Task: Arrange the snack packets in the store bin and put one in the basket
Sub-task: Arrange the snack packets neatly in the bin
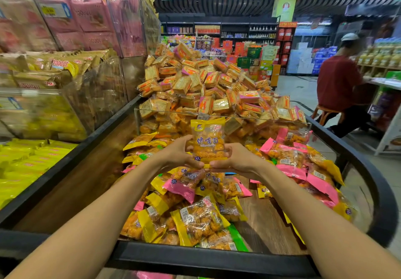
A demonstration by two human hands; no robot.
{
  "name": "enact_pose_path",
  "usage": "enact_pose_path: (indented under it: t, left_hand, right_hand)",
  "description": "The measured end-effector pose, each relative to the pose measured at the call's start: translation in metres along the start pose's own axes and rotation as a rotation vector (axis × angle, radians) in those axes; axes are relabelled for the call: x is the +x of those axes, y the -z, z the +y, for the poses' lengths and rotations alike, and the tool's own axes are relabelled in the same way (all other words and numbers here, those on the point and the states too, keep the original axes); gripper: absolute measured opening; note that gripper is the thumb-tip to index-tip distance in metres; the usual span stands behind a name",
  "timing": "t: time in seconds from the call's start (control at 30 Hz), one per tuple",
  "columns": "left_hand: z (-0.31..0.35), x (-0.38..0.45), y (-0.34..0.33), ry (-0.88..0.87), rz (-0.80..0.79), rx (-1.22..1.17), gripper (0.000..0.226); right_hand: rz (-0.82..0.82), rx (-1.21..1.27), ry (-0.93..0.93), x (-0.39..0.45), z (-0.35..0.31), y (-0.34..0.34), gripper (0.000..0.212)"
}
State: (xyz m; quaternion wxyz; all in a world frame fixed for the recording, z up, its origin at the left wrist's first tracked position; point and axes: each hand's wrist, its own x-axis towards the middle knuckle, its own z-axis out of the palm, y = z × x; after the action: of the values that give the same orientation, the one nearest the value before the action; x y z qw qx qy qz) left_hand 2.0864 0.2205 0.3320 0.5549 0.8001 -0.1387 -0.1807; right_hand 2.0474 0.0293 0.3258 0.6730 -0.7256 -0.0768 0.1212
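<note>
I hold one yellow-edged clear snack packet (207, 139) upright in front of me, over the store bin (208, 255). My left hand (181, 154) grips its left side and lower corner. My right hand (235, 158) grips its right side, and the thumbs of both meet at the packet's bottom seam. Below it, several yellow, pink and green packets (191, 218) lie in a loose heap on the bin's wooden floor. No basket is in view.
A clear divider (217, 115) separates this section from a tall pile of orange cracker packs (201, 83). Clear bins of yellow and pink packs stand at the left (65, 72). A person in a red shirt (338, 83) sits at the right by the aisle.
</note>
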Motion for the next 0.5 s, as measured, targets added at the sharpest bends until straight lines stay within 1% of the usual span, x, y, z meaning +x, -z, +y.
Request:
enact_pose_path:
  t: [0.1, 0.17, 0.2, 0.27, 0.3, 0.33, 0.4, 0.47, 0.5]
  left_hand:
    - [-0.001, 0.003, 0.003, -0.008, 0.001, 0.025, 0.105]
    - [0.002, 0.001, 0.002, -0.011, 0.014, 0.018, 0.098]
    - [0.003, 0.001, 0.001, -0.016, 0.031, 0.010, 0.087]
    - [0.002, 0.003, 0.000, -0.057, 0.103, 0.007, 0.048]
    - [0.001, 0.004, 0.000, -0.082, 0.146, 0.003, 0.035]
    - [0.000, 0.005, 0.002, -0.097, 0.174, -0.004, 0.029]
    - [-0.001, 0.007, 0.006, -0.082, 0.233, -0.020, 0.031]
    - [-0.004, 0.010, 0.015, -0.057, 0.325, 0.000, 0.042]
    - [-0.009, 0.011, 0.020, -0.042, 0.373, 0.037, 0.052]
  right_hand:
    - [0.010, 0.006, 0.001, 0.000, -0.001, -0.002, 0.036]
    - [0.017, -0.012, 0.009, 0.000, 0.000, -0.002, 0.037]
    - [0.007, -0.013, 0.004, 0.000, 0.001, -0.001, 0.039]
    - [-0.034, -0.001, -0.018, -0.001, 0.002, -0.004, 0.042]
    - [-0.048, 0.009, -0.024, -0.001, 0.002, -0.006, 0.042]
    - [-0.044, 0.005, -0.016, 0.000, 0.002, -0.007, 0.042]
    - [0.042, -0.028, 0.020, 0.001, 0.000, -0.007, 0.038]
    - [0.181, -0.068, 0.041, 0.002, -0.001, -0.001, 0.030]
    - [0.241, -0.097, 0.044, 0.003, -0.001, 0.003, 0.026]
